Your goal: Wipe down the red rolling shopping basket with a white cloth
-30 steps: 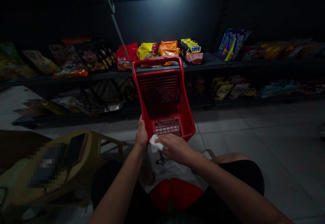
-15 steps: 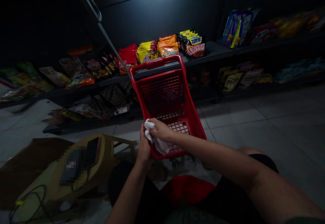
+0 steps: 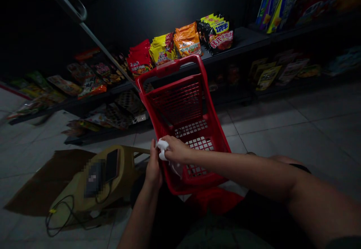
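A red moulded-plastic shopping basket (image 3: 176, 104) with latticed walls stands tilted in front of you, its long grey metal pull handle (image 3: 107, 54) rising to the left. Your right hand (image 3: 176, 148) is closed in a firm grip on a crumpled white cloth (image 3: 162, 147), pressing it to the basket's near left edge, soft fabric against smooth, hard plastic. Your left hand (image 3: 153, 166) stands upright against that same edge, just beside the cloth; you cannot tell whether it is clamped shut. Beyond the basket, a dark metal shelf (image 3: 242, 40) carries glossy snack packets (image 3: 187, 40). Left of the basket sits a beige plastic stool (image 3: 126, 166) bearing a dark phone (image 3: 112, 165), with a black cable (image 3: 59, 215) looped below.
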The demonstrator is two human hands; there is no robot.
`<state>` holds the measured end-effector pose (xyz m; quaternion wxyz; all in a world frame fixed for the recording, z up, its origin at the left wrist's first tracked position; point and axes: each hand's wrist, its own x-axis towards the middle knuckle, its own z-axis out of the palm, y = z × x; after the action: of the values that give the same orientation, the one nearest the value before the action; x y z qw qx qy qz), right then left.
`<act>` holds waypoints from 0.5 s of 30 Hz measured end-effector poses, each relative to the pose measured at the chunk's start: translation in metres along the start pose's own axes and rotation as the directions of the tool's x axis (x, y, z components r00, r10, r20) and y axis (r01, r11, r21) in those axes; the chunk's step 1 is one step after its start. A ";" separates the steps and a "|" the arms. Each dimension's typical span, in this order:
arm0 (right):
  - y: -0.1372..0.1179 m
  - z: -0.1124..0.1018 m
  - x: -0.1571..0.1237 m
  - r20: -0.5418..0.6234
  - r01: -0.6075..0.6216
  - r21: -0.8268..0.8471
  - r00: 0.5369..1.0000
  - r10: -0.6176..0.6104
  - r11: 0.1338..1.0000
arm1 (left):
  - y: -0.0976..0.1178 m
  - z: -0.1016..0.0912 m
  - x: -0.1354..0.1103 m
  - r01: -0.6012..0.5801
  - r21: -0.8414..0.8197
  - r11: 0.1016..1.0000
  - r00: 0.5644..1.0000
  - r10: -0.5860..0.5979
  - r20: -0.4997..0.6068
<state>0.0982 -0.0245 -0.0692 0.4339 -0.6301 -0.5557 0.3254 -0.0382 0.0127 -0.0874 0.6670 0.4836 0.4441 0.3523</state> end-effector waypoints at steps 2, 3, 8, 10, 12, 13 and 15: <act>0.008 0.010 -0.016 0.162 -0.004 -0.013 0.987 0.006 1.000 | 0.007 0.002 0.003 0.011 0.041 0.999 0.999 -0.010 -0.040; 0.012 0.013 -0.023 0.244 -0.022 -0.019 0.970 0.026 1.000 | 0.009 0.003 0.003 0.012 0.056 0.998 0.999 -0.009 -0.054; 0.016 0.016 -0.010 0.156 -0.057 0.078 0.987 0.045 0.995 | 0.005 0.003 -0.004 -0.048 0.049 0.998 0.997 0.051 -0.066; 0.009 0.018 0.004 -0.006 -0.040 0.128 0.999 0.041 0.991 | 0.002 0.001 -0.003 -0.079 0.006 0.997 0.997 0.079 -0.022; 0.004 0.024 0.004 -0.077 -0.061 0.147 0.994 0.073 0.987 | 0.001 -0.003 0.001 -0.086 -0.027 0.996 0.996 0.086 0.002; 0.003 0.026 -0.001 -0.067 -0.079 0.156 0.994 0.090 0.985 | 0.000 -0.004 0.004 -0.090 -0.022 0.996 0.996 0.090 0.000; 0.005 0.028 -0.018 0.025 -0.105 0.196 0.995 0.102 0.975 | -0.001 -0.008 0.008 -0.105 0.046 0.993 0.994 0.104 0.022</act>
<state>0.0721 -0.0375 -0.0861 0.4726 -0.6097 -0.4905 0.4054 -0.0423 0.0220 -0.0916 0.6402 0.5253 0.4199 0.3715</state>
